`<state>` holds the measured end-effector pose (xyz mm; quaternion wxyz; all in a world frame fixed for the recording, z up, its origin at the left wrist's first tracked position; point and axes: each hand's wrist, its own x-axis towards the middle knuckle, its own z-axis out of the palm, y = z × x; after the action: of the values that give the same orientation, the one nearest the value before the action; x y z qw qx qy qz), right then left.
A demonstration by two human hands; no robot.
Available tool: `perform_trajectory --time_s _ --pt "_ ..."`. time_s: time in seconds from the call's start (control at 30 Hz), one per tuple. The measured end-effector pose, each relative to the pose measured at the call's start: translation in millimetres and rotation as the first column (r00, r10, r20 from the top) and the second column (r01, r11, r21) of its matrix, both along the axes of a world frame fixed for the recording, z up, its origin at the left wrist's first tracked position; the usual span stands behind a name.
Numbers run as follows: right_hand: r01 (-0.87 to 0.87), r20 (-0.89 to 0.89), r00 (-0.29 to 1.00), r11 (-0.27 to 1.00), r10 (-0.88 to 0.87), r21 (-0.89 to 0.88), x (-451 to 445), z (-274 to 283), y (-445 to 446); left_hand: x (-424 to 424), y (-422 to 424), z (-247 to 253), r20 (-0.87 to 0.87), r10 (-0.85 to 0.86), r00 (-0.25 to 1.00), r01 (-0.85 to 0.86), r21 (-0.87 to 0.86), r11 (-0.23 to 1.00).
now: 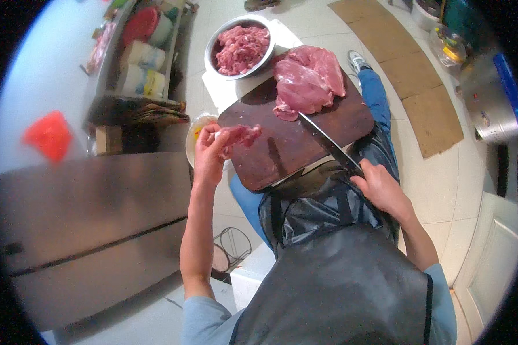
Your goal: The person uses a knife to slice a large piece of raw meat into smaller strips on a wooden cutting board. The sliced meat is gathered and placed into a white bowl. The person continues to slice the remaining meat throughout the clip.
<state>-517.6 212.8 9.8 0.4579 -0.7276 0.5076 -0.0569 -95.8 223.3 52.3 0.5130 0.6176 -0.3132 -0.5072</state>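
My left hand (212,146) pinches a reddish piece of raw meat (243,136), raised over the left edge of a dark brown cutting board (263,159). In my right hand (376,185) is the handle of a long-bladed knife (328,141); its blade slants up and left across the board, the tip by the lower edge of a large slab of raw meat (308,79). Behind the board's far left corner, a round metal bowl (208,58) holds many cut meat pieces (243,48). The board rests at my lap, over a black apron (341,276).
Partly behind my left hand is a pale round container (192,144). A metal-fronted cabinet (99,207) and a shelf with packages (144,69) stand left. Flattened cardboard (408,75) lies on the tiled floor to the right, near a metal vessel (492,108). A cable (237,241) lies below left.
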Motion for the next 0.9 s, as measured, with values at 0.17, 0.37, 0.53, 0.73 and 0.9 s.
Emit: perform_trajectory --time_s 0.17,0.37,0.53,0.73,0.9 --pt "-0.010 0.056 0.998 0.999 0.012 -0.044 0.8 -3.2 -2.8 1.8 -14.2 -3.3 -0.138 0.125 0.982 -0.134 -0.052 0.990" --pt "-0.042 -0.003 0.999 0.998 0.041 -0.040 0.6 6.4 -9.4 -3.0 -12.5 -2.3 -0.314 0.124 0.941 -0.174 -0.138 0.975" --pt "-0.055 0.003 0.998 0.999 0.055 -0.002 3.2 8.8 -10.4 -3.2 49.5 -78.2 -0.369 0.276 0.888 -0.297 0.002 0.955" --pt "-0.133 0.062 0.989 0.989 0.136 -0.062 -3.3 19.9 -3.9 -10.1 101.0 -103.9 0.477 -0.018 0.879 -0.200 0.402 0.894" --pt "-0.132 0.065 0.989 0.991 0.133 -0.025 -2.7 27.9 -1.6 -22.2 61.1 -116.1 0.860 0.088 0.502 -0.016 -0.093 0.996"
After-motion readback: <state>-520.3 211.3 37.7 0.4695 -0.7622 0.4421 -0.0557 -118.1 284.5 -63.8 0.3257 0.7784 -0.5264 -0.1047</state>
